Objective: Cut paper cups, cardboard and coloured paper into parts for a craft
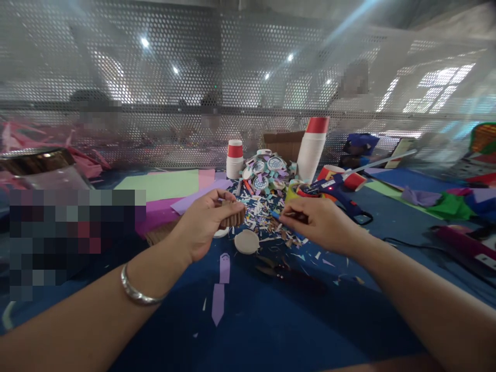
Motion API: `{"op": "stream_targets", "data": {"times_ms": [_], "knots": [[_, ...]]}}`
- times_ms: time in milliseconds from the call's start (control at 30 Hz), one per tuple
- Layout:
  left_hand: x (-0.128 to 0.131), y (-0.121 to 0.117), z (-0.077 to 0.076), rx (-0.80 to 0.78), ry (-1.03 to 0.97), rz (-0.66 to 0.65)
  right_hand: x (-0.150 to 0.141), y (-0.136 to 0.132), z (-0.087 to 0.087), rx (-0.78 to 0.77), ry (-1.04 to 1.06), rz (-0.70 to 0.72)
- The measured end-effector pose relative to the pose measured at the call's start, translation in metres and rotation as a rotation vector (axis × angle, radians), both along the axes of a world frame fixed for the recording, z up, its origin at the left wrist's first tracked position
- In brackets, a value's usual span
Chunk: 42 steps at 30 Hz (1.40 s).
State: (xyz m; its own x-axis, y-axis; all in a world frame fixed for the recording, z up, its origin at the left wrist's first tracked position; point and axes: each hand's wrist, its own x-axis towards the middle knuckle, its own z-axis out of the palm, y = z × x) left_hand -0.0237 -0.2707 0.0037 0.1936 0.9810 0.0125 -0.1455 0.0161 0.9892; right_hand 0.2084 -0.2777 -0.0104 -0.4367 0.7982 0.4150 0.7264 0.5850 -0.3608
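My left hand [205, 219] pinches a small piece of corrugated cardboard [235, 217] between thumb and fingers. To its right, my right hand [320, 219] hovers over the paper scraps with its fingertips closed; what they hold, if anything, is too small to make out. A pale round disc [247, 242] lies on the table below and between both hands. Nearer to me are a purple paper strip with a drawn face [225, 267] and a pointed purple strip [218, 304]. A dark hand tool [289, 274], blurred, rests in shadow below my right hand.
Paper scraps [258, 206] litter the middle. Behind stand stacked paper cups [312, 155], a shorter cup stack [234, 161] and a pile of decorated discs [267, 168]. A blue glue gun [329, 186] lies beyond my right hand. A purple tool [465, 248] with a cord sits far right.
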Motion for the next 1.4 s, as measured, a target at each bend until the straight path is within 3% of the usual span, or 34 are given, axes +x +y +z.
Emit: {"op": "stream_targets", "data": {"times_ms": [100,200,400,667,967,1167,1233,1400], "knots": [[0.003,-0.005,-0.001,-0.042,0.024,-0.01,0.007,0.009,-0.004,-0.042,-0.1,-0.087],[0.006,-0.01,-0.002,-0.043,0.056,-0.077,0.004,0.005,-0.002,0.0,-0.023,-0.137],[0.008,-0.015,-0.005,0.059,0.147,-0.168,-0.015,-0.019,0.01,-0.077,0.196,-0.005],[0.01,-0.016,-0.009,0.19,0.24,-0.174,-0.017,-0.017,0.0,-0.265,0.234,0.067],[0.01,-0.014,-0.014,0.092,0.061,-0.091,-0.021,-0.02,0.003,-0.352,0.305,0.1],[0.014,-0.015,-0.012,0.13,0.096,-0.148,-0.02,-0.021,0.002,-0.324,0.314,0.105],[0.015,-0.017,-0.011,0.116,0.152,-0.197,-0.022,-0.022,0.003,-0.292,0.301,0.106],[0.014,-0.021,-0.009,0.211,0.543,-0.316,-0.025,-0.024,0.005,-0.225,0.255,0.114]]}}
